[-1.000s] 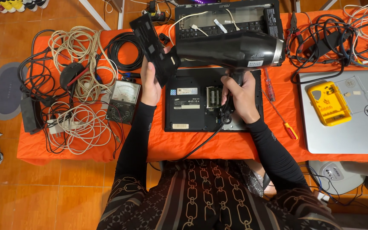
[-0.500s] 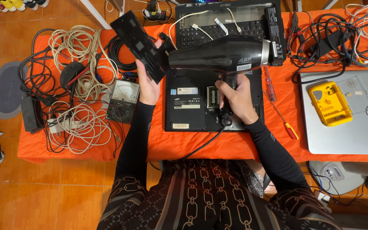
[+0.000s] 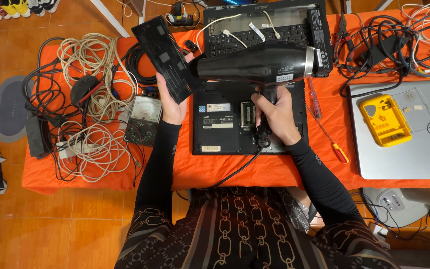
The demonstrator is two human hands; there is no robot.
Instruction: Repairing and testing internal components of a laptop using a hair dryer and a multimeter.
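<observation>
Orange cloth covers the surface (image 3: 255,172), where an upturned black laptop (image 3: 225,127) lies. Above it, the right hand (image 3: 274,112) grips a black hair dryer (image 3: 260,62); the left hand (image 3: 172,102) holds a black panel (image 3: 162,57).

The hair dryer (image 3: 255,65) was smooth black plastic with a soft sheen, ringed at its back by a shiny metal band. The panel (image 3: 164,57) looked like matt black plastic. The laptop (image 3: 225,124) underneath showed a dull black plastic base with paper labels. The tablecloth (image 3: 274,169) was matt orange cloth, slightly creased. The floor (image 3: 51,219) was glossy orange-brown tile.
</observation>
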